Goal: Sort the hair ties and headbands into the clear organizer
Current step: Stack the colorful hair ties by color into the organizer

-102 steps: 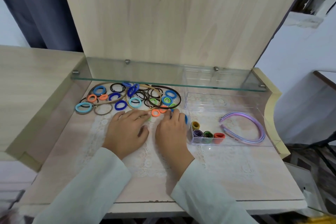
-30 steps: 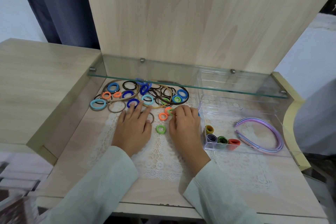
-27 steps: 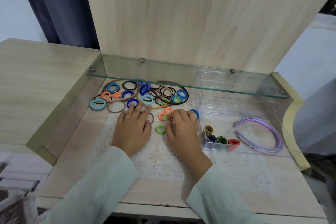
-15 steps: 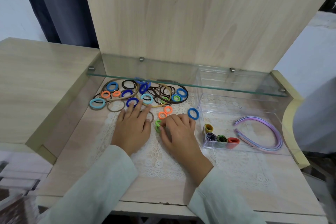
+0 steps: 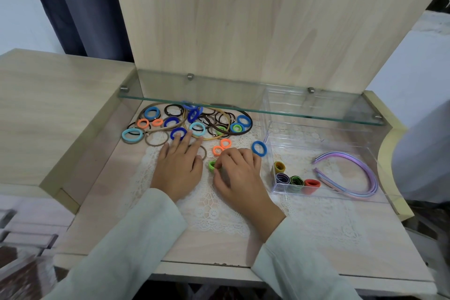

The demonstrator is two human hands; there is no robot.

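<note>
Pinches green tie (image 5: 212, 166) with right hand (image 5: 237, 175), left of organizer (image 5: 304, 143). Rests left hand (image 5: 179, 165) flat, fingers spread, near pile (image 5: 190, 122).

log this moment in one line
right hand: pinches green hair tie | left hand: flat on mat | organizer: rolled ties, headbands

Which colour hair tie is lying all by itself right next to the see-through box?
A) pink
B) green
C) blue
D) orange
C: the blue hair tie lies alone just left of the clear organizer, while the two orange hair ties sit farther left.
</note>
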